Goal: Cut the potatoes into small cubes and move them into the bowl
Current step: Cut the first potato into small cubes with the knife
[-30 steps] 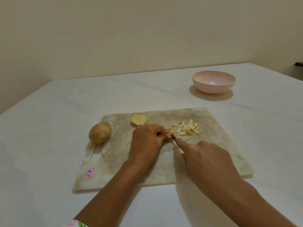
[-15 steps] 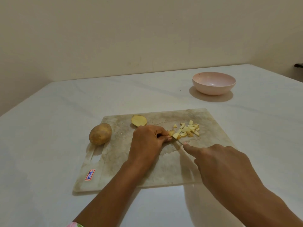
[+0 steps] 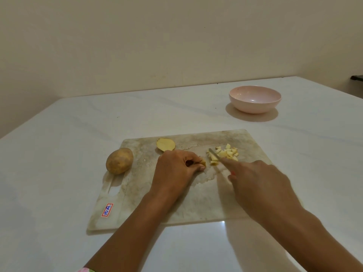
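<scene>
A whole potato [image 3: 119, 163] lies at the left edge of the worn cutting board [image 3: 176, 203], partly on the white table [image 3: 59, 154], well left of both hands. Further in, a potato half [image 3: 165, 144] rests cut face up near the board's far edge, just beyond the left hand [image 3: 176, 169]. That hand is curled with fingertips pinched on a small potato piece [image 3: 203, 163], only a sliver of which shows past the fingers. Just right of it, the knife [image 3: 214, 154] blade lies against a heap of potato cubes [image 3: 225, 154] on the board, ahead of the right hand [image 3: 259, 185]. The right hand is closed around the knife handle, forefinger stretched along the blade's back. The pink bowl [image 3: 255, 99] stands on the table well beyond the board, to the far right, apart from both hands; I see nothing in it.
</scene>
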